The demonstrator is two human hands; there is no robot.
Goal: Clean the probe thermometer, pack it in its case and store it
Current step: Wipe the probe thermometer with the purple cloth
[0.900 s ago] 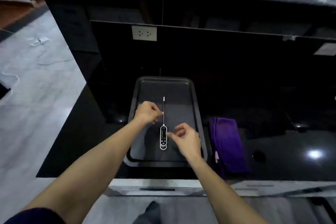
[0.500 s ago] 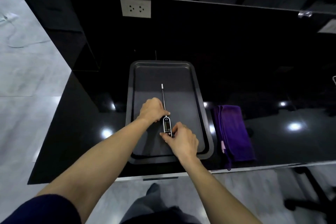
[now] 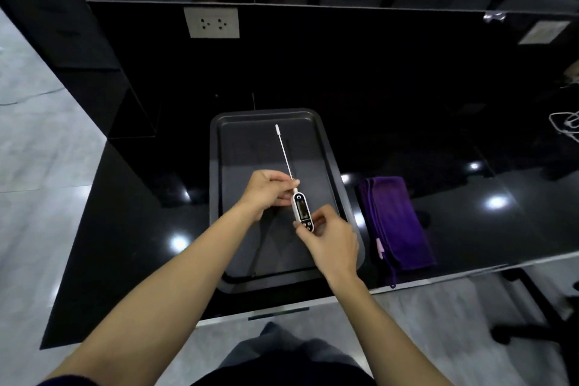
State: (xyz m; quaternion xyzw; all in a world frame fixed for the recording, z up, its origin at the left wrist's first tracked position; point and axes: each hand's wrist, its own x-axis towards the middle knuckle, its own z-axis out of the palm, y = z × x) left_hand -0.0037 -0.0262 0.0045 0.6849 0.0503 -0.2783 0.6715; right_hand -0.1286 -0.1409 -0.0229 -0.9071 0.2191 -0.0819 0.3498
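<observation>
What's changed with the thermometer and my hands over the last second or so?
Both hands closed onto the thermometer: the left hand now pinches it where the probe meets the body, and the right hand holds its lower end. The tray and purple cloth stayed put.

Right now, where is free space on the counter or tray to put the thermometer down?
The far half of the tray is bare, under the probe of the thermometer. The black counter left of the tray is free, and so is the stretch right of the purple cloth. The tray's near half is crowded by the left hand and right hand.
</observation>
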